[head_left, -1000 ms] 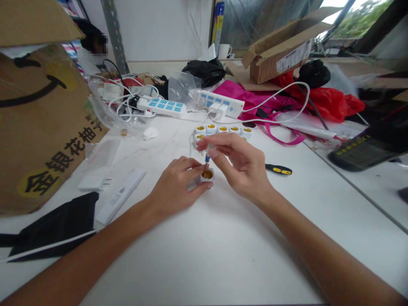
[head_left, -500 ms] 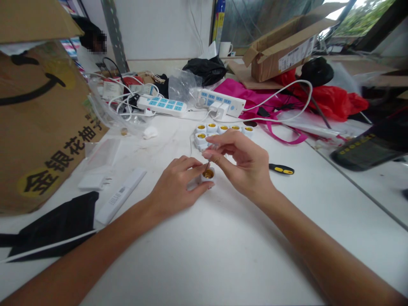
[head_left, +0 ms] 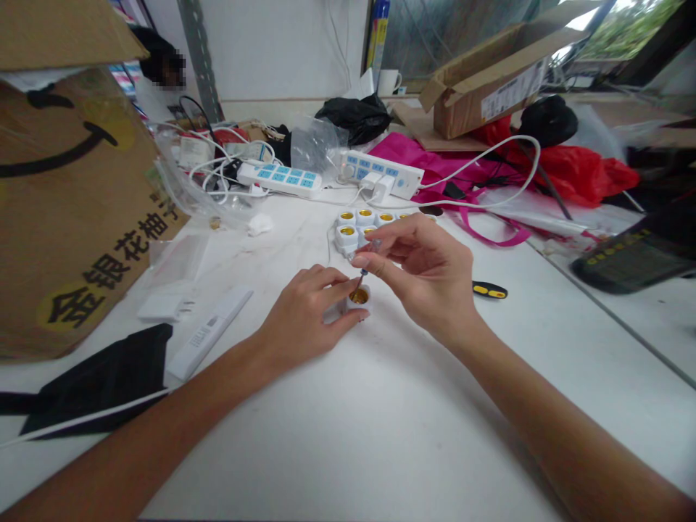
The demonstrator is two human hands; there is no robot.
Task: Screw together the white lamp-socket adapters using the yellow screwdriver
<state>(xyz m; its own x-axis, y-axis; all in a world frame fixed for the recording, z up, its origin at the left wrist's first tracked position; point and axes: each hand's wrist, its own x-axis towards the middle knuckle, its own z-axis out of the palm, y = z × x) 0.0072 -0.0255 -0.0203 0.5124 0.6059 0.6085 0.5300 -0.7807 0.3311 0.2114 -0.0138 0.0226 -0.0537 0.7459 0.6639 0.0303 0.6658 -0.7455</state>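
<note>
Between the thumb and fingers of my left hand (head_left: 309, 308), a white lamp socket (head_left: 359, 299) with a brass-coloured inside stands upright on the table. My right hand (head_left: 429, 272) pinches a small screwdriver (head_left: 363, 274) with a clear handle. Its thin shaft slants down into the socket's opening; the tip is too small to make out. Just behind my right hand sit several similar white sockets (head_left: 346, 233) in rows, some partly covered by my fingers.
A black and yellow handle (head_left: 489, 290) lies right of my right hand. Power strips (head_left: 280, 178) and tangled cables are at the back. A large cardboard box (head_left: 70, 217) stands left, near a white charger (head_left: 160, 308) and a narrow white box (head_left: 209, 335). A person (head_left: 157, 65) is at the far left.
My right hand has shifted slightly right and its fingers have opened a little on the screwdriver, showing more of its shaft. My left hand stays around the socket. The view has shifted slightly.
</note>
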